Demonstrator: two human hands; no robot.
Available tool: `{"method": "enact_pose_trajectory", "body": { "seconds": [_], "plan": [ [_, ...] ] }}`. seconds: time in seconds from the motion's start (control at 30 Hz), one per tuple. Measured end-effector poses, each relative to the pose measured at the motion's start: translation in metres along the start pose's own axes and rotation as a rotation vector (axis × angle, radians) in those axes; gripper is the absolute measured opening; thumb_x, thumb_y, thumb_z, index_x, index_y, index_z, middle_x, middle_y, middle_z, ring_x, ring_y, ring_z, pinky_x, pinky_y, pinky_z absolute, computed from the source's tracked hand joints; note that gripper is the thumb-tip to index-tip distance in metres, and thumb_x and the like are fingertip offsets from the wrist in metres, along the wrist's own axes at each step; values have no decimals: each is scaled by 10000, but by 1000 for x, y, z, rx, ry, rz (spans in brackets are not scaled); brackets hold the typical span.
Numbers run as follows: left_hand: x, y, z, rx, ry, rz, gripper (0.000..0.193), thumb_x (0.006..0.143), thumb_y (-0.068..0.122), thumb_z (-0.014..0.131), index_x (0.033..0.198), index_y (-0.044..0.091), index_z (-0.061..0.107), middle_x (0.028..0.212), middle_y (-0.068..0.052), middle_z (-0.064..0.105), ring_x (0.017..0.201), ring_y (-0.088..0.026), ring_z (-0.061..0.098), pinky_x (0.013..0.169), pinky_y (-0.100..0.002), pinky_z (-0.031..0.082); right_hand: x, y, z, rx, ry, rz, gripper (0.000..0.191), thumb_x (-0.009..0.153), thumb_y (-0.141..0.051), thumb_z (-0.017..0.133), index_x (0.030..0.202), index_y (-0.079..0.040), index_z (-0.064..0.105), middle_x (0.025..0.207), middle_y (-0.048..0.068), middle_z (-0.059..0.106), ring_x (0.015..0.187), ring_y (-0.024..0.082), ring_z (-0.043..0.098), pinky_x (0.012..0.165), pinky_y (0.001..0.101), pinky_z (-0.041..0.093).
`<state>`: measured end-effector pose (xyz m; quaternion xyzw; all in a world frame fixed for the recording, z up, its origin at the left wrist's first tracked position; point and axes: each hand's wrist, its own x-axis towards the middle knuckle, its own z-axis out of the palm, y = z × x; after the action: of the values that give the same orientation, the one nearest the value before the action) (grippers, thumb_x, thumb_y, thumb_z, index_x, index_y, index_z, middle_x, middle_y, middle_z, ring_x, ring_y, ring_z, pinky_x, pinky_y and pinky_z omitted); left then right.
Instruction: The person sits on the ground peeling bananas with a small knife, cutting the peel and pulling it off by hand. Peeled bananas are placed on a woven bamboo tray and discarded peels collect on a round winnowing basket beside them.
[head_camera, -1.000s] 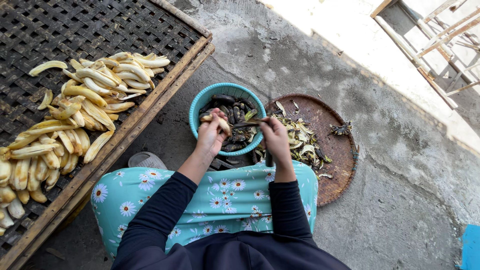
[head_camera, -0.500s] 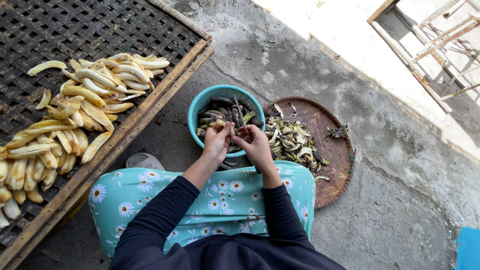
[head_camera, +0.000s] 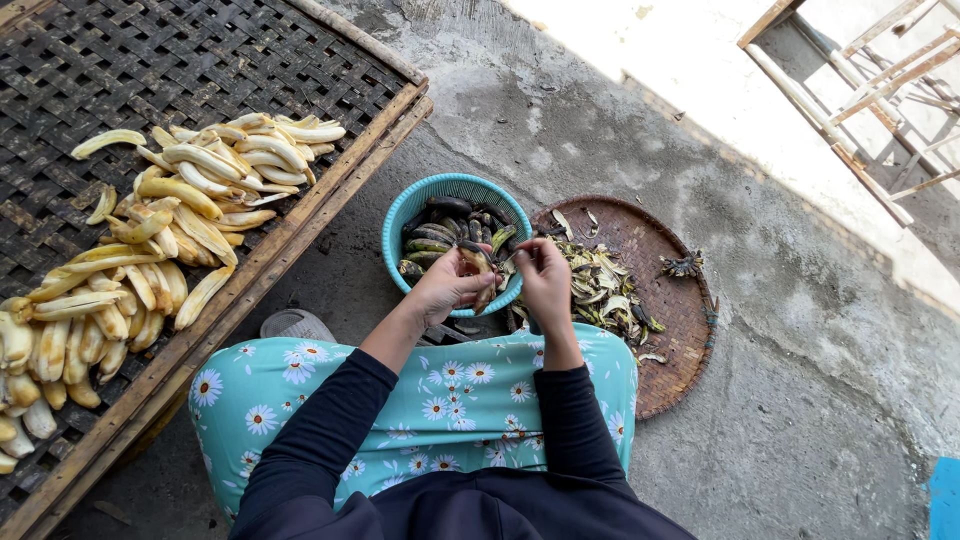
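A dark banana is being pinched by the left hand over the bowl; its peel is being pinched by the right hand. Seemingly soft, slippery; best gripped mid-body.

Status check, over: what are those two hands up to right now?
Left hand grips a dark banana. Right hand pinches its peel. Both over the blue basket; nothing in the way.

Left hand grips dark banana over teal basket; right hand pinches its peel.
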<state>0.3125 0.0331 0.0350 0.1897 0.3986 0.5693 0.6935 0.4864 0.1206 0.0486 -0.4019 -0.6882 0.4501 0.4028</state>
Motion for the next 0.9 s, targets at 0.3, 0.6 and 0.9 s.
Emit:
{"method": "enact_pose_trajectory", "body": {
  "seconds": [0.3,0.6,0.9],
  "plan": [
    [-1,3,-4,6,-100,140,379,938,105,707,1296,92,583,1105,-30,734,1034,-150,717,864,-302,622,24,12,-87,-196,518,189,206,907,26,643,1111,24,615,1049,81,645,854,150,614,730,301,531],
    [8,-10,-1,542,237,513,221,965,129,721,1148,49,625,1019,-46,698,902,-151,711,722,-300,593,13,-5,-71,63,312,297,370,970,-111,662,1317,-10,583,995,43,610,595,111,516,489,300,453],
    [-22,-1,29,1046,427,588,217,929,153,707,1095,26,653,1005,-155,683,879,-360,696,735,-475,552,-7,-22,32,-126,-128,-104,228,937,-113,754,1123,7,702,951,62,683,782,106,611,702,262,516]
  ]
}}
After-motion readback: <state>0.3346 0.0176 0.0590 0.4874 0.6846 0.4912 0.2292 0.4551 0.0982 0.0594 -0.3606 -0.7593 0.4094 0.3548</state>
